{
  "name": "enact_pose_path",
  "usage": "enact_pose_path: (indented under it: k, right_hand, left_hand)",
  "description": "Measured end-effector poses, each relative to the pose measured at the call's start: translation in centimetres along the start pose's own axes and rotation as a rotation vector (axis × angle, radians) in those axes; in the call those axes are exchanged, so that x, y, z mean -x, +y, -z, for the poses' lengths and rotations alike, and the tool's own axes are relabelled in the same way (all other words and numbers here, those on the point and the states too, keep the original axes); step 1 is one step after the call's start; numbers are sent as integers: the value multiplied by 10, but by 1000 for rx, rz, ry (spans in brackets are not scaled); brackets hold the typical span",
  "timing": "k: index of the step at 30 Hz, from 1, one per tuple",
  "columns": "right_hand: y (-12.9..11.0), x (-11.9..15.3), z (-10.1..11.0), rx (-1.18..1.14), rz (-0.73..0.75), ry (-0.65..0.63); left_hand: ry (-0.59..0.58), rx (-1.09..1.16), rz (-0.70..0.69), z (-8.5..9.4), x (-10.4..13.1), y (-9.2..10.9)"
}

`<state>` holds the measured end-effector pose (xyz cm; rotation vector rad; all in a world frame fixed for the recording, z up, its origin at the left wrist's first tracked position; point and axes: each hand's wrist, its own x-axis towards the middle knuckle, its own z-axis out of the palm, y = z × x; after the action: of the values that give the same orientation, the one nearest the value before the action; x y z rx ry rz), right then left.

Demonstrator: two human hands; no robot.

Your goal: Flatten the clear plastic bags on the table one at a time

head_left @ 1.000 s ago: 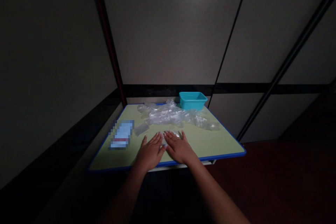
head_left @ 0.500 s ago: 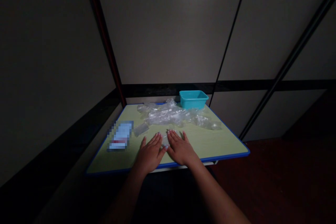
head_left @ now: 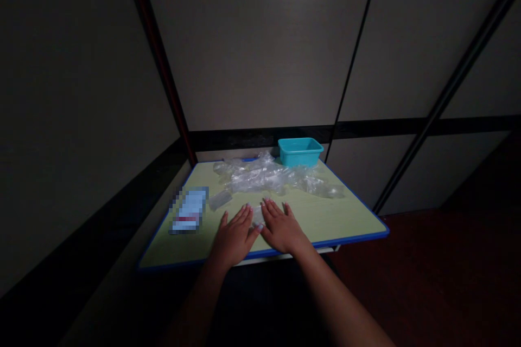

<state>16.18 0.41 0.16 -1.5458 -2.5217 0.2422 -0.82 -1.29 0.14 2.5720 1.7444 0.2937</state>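
Observation:
A small clear plastic piece (head_left: 258, 216) lies near the table's front edge, partly covered by both hands. My left hand (head_left: 234, 235) rests flat on its left side, palm down, fingers stretched forward. On its right side lies my right hand (head_left: 282, 227), also flat with the fingers extended. The thumbs nearly meet at the near end of the plastic. Beyond the fingertips a heap of crumpled clear plastic bags (head_left: 264, 176) spreads across the table. A flat folded clear packet (head_left: 220, 200) sits just ahead of my left hand, to its left.
The yellow-green table (head_left: 337, 217) has a blue edge. At its back right stands a turquoise basket (head_left: 300, 153). A blurred-out pale rectangular item (head_left: 190, 210) lies at the left. Panelled walls (head_left: 252, 54) rise behind the table and at its left.
The view has shifted slightly. Both hands stay flat on the plastic piece, with hardly any movement.

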Motion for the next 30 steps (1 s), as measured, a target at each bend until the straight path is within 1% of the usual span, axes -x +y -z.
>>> enact_pose_path:
  k: [10,19,25,30]
  right_hand:
    - [-2,0,5,0,-23,-42]
    - [-3,1,4,-15,-34,-16]
    - [-4,1,3,-16,-156,38]
    - [-4,0,1,-16,-172,52]
  left_hand:
    - [-4,-21,7,0,0,0]
    - [2,-34,9,-3,0,-1]
    - [-10,-25,7,-1,0,0]
    - [-17,-22,12,2,0,1]
